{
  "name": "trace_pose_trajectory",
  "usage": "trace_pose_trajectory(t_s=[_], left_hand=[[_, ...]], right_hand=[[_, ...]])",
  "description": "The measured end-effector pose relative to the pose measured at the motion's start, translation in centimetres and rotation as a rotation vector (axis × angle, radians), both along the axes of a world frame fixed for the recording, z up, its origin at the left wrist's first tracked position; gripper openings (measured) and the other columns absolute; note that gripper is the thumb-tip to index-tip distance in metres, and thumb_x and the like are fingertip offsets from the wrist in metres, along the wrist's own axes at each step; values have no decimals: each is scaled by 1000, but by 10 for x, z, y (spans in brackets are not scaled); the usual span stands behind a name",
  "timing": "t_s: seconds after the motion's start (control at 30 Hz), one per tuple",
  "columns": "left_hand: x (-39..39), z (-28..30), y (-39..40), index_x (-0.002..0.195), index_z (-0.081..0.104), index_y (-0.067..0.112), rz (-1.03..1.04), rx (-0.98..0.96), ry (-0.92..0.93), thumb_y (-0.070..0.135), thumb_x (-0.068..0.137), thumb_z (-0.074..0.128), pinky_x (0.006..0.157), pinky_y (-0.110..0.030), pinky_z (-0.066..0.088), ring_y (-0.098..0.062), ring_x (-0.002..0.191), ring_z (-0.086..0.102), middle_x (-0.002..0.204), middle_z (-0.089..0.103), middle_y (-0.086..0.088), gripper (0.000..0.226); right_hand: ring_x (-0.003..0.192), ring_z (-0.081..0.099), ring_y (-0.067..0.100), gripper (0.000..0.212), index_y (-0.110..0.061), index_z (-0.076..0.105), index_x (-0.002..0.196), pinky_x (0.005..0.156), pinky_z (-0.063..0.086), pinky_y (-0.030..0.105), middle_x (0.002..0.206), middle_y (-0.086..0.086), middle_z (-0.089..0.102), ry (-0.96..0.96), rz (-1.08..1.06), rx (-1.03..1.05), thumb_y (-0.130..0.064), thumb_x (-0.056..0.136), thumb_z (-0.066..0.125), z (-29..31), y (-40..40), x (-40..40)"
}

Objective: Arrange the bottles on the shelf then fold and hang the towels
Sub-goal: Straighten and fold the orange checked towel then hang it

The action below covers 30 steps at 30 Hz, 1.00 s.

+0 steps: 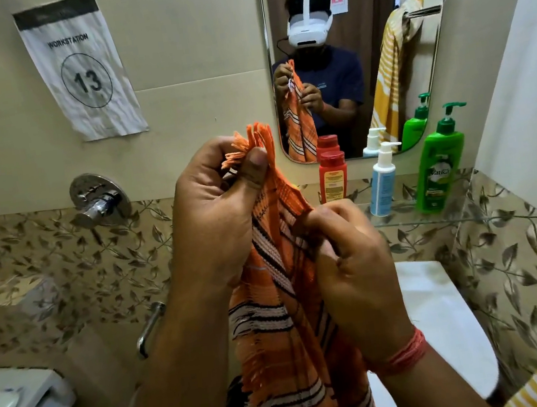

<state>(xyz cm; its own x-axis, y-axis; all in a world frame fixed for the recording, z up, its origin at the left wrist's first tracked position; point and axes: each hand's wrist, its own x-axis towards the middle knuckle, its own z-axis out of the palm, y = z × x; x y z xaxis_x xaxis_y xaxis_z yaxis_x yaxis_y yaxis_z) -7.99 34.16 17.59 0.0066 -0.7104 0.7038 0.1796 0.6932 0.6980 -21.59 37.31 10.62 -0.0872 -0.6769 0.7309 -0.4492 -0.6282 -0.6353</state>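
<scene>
Orange striped towel (287,330) held up at chest height in front of the mirror (375,63), long axis running near vertical, fringed corner on top and the bulk hanging down between the forearms. Left hand (214,217) higher, thumb and fingers clenched on the fringed corner, tassels poking out above the thumb. Right hand (353,260) lower and just beside it, fingers pinched on the same edge a little way down, knuckles toward the camera. Probably a hunt along that edge for the next corner: free cloth below and right of the right hand, so likely the right hand's move. Three bottles upright already on the glass shelf (416,218): red bottle (332,177), white pump bottle (382,181), green pump bottle (440,167).
</scene>
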Motion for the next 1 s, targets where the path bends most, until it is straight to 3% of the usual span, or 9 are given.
trace_pose_trajectory(t_s=[0.1,0.2,0.33,0.47,0.57,0.7,0.83,0.93,1.0], left_hand=[[1,0,-2,85,71,43,12,-7,-9,35,90,72,61,-20,56,0,67,67,77,69,16,8],[1,0,-4,86,71,41,1,-12,-8,30,91,70,60,-20,56,0,66,66,76,69,16,12],[1,2,-7,85,71,41,7,-25,-27,28,93,69,57,-19,55,1,64,64,74,68,17,14],[0,2,-9,86,70,41,14,-26,-35,29,93,69,59,-20,55,1,67,65,76,69,16,14],[1,2,-11,86,71,42,22,-12,-40,31,91,69,61,-20,56,0,70,67,78,70,16,12],[-2,1,-16,84,71,44,73,9,-61,32,92,70,62,-19,56,-2,71,68,79,71,14,14],[-5,0,-19,82,69,45,162,3,-93,26,94,68,57,-18,54,-1,66,67,75,70,14,23],[-7,2,-20,81,66,43,206,-24,-129,24,96,67,54,-14,51,3,61,64,72,67,17,24],[-11,3,-19,85,64,39,222,-60,-163,20,97,66,53,-12,51,3,61,64,72,67,18,22]], right_hand=[[100,58,14,35,-6,70,89,79,49,13,102,5,57,-54,44,-10,14,79,43,-2,-4,1],[104,60,14,42,-12,73,91,82,53,22,104,-3,57,-248,304,145,19,85,45,-1,-4,5],[111,61,14,16,-22,73,104,94,55,32,112,2,55,-318,520,276,-27,91,66,3,-3,8],[109,60,22,9,-20,71,83,97,54,45,109,10,53,-416,648,389,-27,88,67,6,-6,5],[97,56,24,16,-21,67,76,90,48,46,98,10,53,-422,602,356,-28,90,64,7,-11,-1],[87,58,26,21,-20,65,85,80,48,44,91,15,57,-410,352,211,-36,96,56,5,-17,-11],[73,55,18,30,-17,61,85,65,49,33,79,14,56,-394,413,266,-42,98,50,9,-15,-14],[79,60,16,23,-17,66,88,69,51,26,85,4,61,-308,499,304,-39,93,59,13,-14,-19],[92,61,17,22,-17,69,96,76,52,27,99,0,60,-175,428,300,-37,86,67,13,-14,-18]])
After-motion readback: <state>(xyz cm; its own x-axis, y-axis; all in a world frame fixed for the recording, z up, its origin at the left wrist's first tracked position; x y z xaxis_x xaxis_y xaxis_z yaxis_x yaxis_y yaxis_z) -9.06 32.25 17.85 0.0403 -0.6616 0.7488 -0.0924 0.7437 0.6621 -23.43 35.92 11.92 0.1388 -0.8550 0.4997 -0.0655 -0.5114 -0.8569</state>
